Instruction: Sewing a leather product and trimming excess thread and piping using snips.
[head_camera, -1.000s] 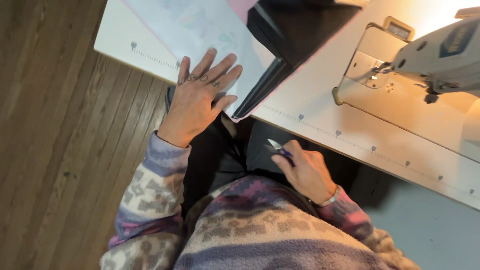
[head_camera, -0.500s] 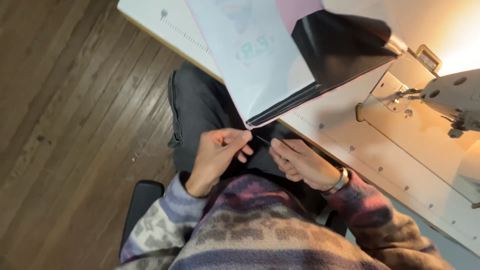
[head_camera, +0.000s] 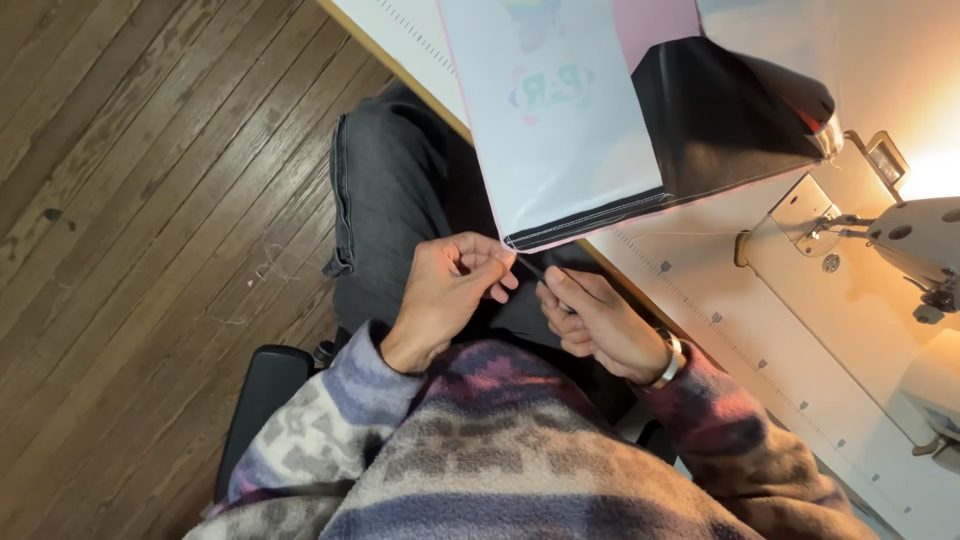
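A sewn piece of white printed fabric (head_camera: 560, 120) with a black panel (head_camera: 730, 120) hangs over the edge of the white sewing table (head_camera: 720, 300). My left hand (head_camera: 445, 295) pinches the fabric's lower corner, where a thread end sits. My right hand (head_camera: 600, 325) holds a small dark thread snip (head_camera: 535, 270) with its tip right at that corner, close to my left fingertips. Both hands are over my lap, just off the table's edge.
A sewing machine (head_camera: 900, 240) stands on the table at the right under bright lamp light. A ruler scale runs along the table's edge. Dark wooden floor (head_camera: 150, 200) lies to the left, and a black chair seat (head_camera: 260, 400) shows below me.
My left hand left the flat fabric on the table and came down to pinch its corner. My right hand brought the snip up to meet it. The view shifted toward my lap.
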